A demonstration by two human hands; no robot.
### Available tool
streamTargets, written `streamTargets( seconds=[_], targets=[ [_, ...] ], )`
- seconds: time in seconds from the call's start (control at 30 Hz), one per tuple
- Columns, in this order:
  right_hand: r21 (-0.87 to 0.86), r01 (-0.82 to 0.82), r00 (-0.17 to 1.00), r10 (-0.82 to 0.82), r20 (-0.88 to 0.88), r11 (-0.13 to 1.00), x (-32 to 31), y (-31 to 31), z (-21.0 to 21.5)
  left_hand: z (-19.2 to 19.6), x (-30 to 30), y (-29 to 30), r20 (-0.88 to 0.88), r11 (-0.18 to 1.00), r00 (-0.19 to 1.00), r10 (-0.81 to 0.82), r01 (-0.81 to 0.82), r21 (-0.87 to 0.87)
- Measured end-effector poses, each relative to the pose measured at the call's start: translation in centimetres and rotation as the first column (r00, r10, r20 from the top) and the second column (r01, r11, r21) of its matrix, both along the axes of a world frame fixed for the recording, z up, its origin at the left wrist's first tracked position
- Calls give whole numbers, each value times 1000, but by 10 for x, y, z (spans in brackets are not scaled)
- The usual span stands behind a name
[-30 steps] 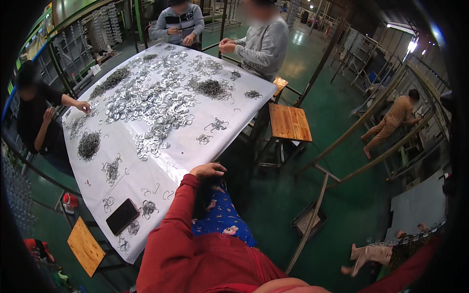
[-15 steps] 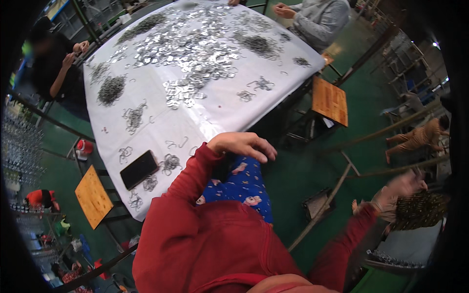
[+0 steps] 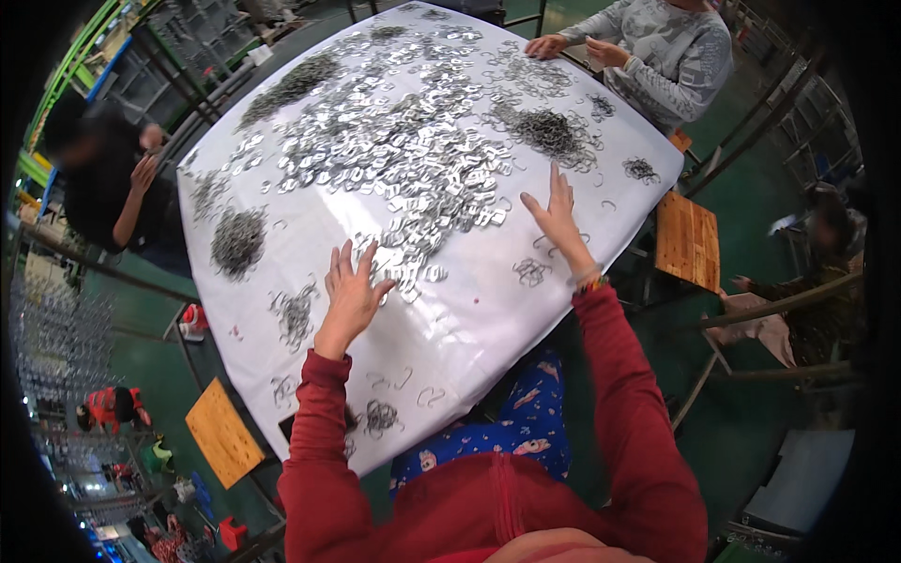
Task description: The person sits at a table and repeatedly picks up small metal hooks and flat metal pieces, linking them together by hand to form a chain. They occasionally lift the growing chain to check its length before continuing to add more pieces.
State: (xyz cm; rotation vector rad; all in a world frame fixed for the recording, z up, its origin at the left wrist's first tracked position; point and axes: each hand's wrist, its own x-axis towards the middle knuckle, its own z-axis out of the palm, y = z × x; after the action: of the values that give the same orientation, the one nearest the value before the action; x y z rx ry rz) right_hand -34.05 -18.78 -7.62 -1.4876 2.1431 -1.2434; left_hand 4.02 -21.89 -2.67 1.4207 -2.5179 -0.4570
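My left hand [image 3: 351, 293], fingers spread, is at the near tip of a wide pile of small, flat, shiny metal pieces [image 3: 422, 192]. It holds nothing. To the right, my right hand [image 3: 559, 223] also reaches over the white-covered table [image 3: 422, 347], its fingers extended and nothing in them. Beyond its fingertips lies a dark heap of bent wire hooks [image 3: 544, 131]. A smaller cluster of wire hooks [image 3: 532, 272] sits to the left of my right wrist. My left sleeve partly covers a black phone [image 3: 285, 428], beside another little bunch of hooks [image 3: 381, 416].
More wire heaps [image 3: 237, 242] lie along the table's left side. One person in dark clothes [image 3: 113, 178] works at the left, another in a grey patterned top [image 3: 671, 56] at the far right. Wooden stools [image 3: 223, 433] stand by both table sides.
My left hand has moved from the table's near edge to the metal pile. My right hand has swung in from the far right over the table. My view has shifted too.
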Motion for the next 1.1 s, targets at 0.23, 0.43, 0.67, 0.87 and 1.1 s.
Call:
streamTargets(
  seconds=[0.23,0.43,0.67,0.87,1.1],
  targets=[
    [232,311,938,-258,-232,922,-131,-102,-5,-51,-35,-15,89,993,989,-116,117,1],
    [392,402,916,-353,-192,828,-133,-197,8,-54,-48,-18,78,986,985,-153,158,-61],
    [444,423,895,-288,-340,790,-121,-202,-5,-53,-49,-17,81,984,984,-156,162,-72],
    [25,409,731,-344,589,912,-184,-188,-3,-54,-49,-17,106,983,982,-158,166,-81],
    [-229,248,418,109,902,941,-227,-188,53,-56,-48,-15,94,983,983,-158,165,-78]
  ],
)
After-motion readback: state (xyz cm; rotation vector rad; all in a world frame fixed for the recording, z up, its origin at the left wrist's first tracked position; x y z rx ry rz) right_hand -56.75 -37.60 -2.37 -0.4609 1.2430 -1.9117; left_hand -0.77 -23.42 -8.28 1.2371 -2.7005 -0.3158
